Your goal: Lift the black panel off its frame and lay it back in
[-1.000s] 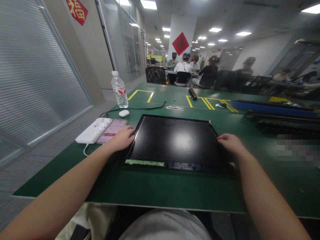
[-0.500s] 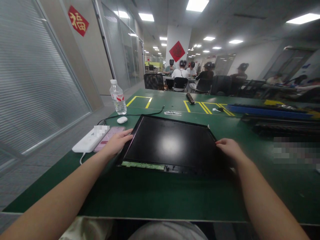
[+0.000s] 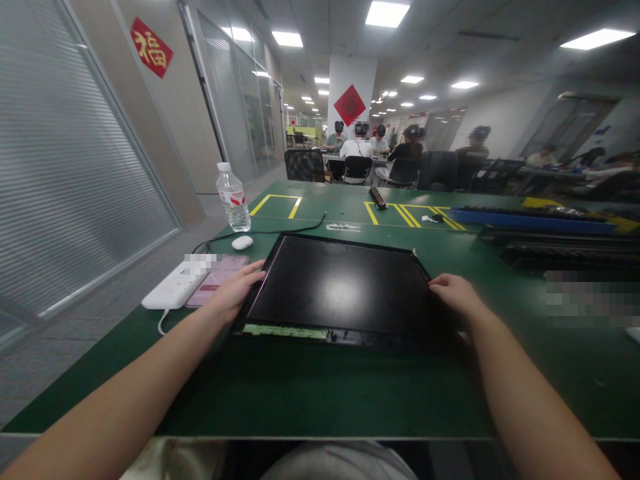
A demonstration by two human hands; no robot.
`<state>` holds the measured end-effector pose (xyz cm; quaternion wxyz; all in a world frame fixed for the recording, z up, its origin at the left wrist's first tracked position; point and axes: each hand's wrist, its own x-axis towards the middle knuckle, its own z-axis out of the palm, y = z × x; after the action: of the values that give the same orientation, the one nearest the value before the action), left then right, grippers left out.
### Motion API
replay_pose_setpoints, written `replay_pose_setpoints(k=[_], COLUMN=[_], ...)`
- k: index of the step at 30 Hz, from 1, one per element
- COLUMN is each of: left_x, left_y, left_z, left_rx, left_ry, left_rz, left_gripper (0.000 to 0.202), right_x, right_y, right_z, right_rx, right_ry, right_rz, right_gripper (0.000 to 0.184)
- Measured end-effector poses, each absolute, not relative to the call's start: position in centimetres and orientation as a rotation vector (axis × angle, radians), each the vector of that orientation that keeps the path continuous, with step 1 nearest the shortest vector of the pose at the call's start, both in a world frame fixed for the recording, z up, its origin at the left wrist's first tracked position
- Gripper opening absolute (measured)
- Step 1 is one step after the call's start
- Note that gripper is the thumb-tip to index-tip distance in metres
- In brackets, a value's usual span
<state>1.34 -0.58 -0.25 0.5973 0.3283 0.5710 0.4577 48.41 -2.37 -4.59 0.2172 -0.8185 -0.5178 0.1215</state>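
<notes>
A black flat display panel lies face up on the green table, with a green circuit strip along its near edge. My left hand grips the panel's left edge, fingers curled onto it. On the right edge sits my right hand, closed around that side. Both forearms reach in from the bottom of the view.
Left of the panel lie a pink phone and a white power bank. Behind them are a white mouse, a water bottle and a black cable. Black and blue trays are stacked at right. Several people sit at far tables.
Both hands stay on the panel's sides. The panel's near edge has lifted slightly and the view has tilted a little upward.
</notes>
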Motion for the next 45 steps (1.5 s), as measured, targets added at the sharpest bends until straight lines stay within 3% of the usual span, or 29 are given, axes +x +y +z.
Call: replay_pose_setpoints(k=[3,9,17,24,45], left_x=[1.1,0.8,0.5,0.4,0.4], left_y=[-0.4,-0.5,-0.5,-0.6,-0.9], left_z=[-0.8,-1.3,-1.5,-1.6,-1.1], left_rx=[0.776,0.802,0.807,0.893,1.121], left_ry=[1.312,1.225,1.14,1.092,1.032], left_rz=[1.043,1.028,0.972,0.884,0.992], left_gripper=[0.066,0.101,0.1,0.075,0.07], right_x=[48.4,48.4,48.7,48.6,48.7], right_y=[-2.4,-2.3,-2.1,-2.2,-2.2], right_z=[-4.7,-4.7,-5.0,-4.8,-4.9], right_rx=[-2.258,-2.272,-2.303,-2.291,-2.275], right_ry=[-1.439,-1.456,-1.486,-1.476,-1.483], right_rz=[0.318,0.306,0.264,0.276,0.239], right_gripper=[0.011,0.011,0.015,0.015,0.014])
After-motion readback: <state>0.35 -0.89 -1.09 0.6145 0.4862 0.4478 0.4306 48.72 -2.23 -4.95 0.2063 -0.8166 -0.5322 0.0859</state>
